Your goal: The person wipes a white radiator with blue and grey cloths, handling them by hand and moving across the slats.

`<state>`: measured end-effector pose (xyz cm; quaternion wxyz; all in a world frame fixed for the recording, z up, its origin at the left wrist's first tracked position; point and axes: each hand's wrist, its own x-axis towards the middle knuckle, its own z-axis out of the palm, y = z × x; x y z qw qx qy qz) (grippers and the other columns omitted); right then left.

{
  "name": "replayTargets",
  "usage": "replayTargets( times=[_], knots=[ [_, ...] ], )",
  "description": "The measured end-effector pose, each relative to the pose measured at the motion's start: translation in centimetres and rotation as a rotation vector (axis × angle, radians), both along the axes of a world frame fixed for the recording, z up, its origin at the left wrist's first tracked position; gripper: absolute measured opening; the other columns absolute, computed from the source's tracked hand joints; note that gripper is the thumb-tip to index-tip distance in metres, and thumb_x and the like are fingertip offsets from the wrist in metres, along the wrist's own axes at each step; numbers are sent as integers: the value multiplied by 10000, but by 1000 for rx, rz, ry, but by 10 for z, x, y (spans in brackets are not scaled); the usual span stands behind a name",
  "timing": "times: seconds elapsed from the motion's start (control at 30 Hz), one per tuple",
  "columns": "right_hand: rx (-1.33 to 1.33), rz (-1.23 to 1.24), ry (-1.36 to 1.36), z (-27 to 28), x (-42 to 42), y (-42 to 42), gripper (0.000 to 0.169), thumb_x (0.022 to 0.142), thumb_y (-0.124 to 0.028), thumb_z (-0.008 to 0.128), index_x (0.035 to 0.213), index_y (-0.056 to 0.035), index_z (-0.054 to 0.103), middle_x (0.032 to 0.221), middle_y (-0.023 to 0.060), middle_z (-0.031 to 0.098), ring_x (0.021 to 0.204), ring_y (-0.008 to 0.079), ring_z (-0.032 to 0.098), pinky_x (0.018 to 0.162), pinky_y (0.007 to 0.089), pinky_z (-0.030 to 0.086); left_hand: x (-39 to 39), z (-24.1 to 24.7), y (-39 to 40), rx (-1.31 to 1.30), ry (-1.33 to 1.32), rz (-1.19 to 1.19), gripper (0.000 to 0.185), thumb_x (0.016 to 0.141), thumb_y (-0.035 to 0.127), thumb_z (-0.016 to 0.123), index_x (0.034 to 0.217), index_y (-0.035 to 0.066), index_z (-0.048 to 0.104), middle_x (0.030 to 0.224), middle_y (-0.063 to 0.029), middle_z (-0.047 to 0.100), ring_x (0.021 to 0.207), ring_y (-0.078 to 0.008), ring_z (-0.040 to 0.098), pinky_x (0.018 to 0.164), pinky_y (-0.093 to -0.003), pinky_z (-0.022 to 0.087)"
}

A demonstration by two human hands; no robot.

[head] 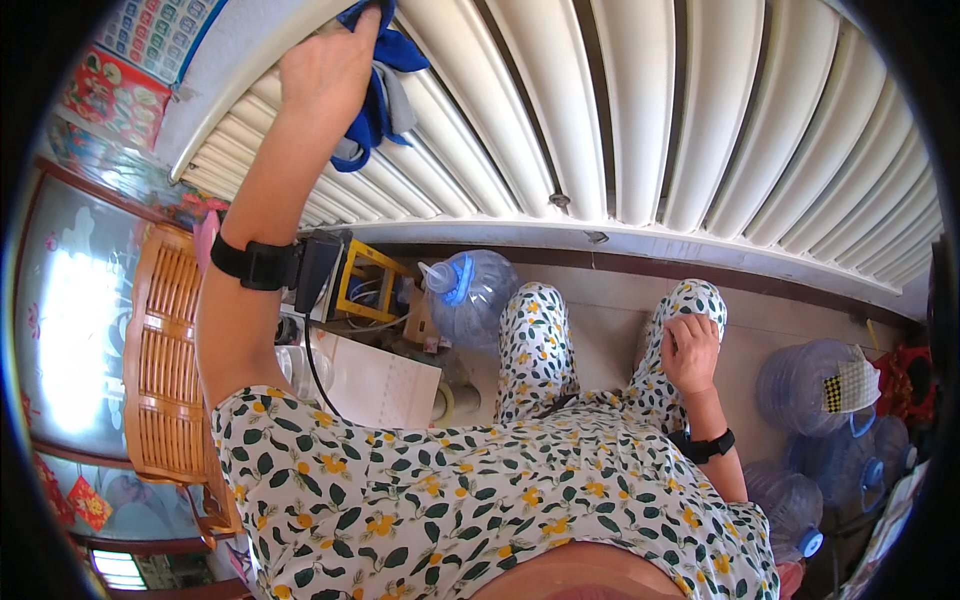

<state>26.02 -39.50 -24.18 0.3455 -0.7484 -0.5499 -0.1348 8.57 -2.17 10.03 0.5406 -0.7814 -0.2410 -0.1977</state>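
Observation:
My left hand (pixel 330 71) reaches up to the top left of the view and grips a blue and grey cloth (pixel 375 105) against the white radiator (pixel 637 112). The cloth hangs in folds over the radiator's ribs, and one finger presses on its upper part. A black strap with a dark device sits on my left forearm. My right hand (pixel 690 352) rests on my right knee, on the leaf-patterned trousers (pixel 536 337), with its fingers curled and no object seen in it. A black band is round my right wrist.
A clear water jug with a blue handle (pixel 472 296) stands below the radiator, near a yellow frame (pixel 375 281) and a white box (pixel 375 379). Several more plastic jugs (pixel 799 382) are on the floor at the right. A wooden chair (pixel 172 360) stands at the left.

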Motion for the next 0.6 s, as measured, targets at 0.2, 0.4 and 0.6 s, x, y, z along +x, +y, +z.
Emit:
replayTargets(
  times=[0.2, 0.4, 0.6],
  knots=[
    [15, -8, -19, 1, -4, 2, 94, 710, -51, 611, 799, -76, 596, 816, 41, 591, 806, 239, 548, 733, 372, 399, 9, -76, -10, -442, 119, 122, 456, 800, 45, 494, 1247, 132, 467, 790, -124, 648, 729, -300, 654, 583, -397, 514],
    [-9, -35, -36, -5, -3, -3, 92, 711, -55, 612, 798, -80, 602, 820, 40, 594, 812, 234, 549, 736, 365, 401, 14, -218, -12, -544, 299, 169, 391, 822, 100, 515, 1210, 143, 523, 741, -52, 643, 680, -204, 654, 510, -323, 490],
    [-35, -54, -35, -4, -7, -4, 93, 711, -60, 610, 802, -78, 609, 828, 50, 596, 817, 245, 548, 736, 370, 407, 19, -298, -12, -666, 98, 141, 341, 847, 117, 493, 1171, 166, 586, 681, -46, 642, 615, -201, 650, 501, -339, 494]
  ],
)
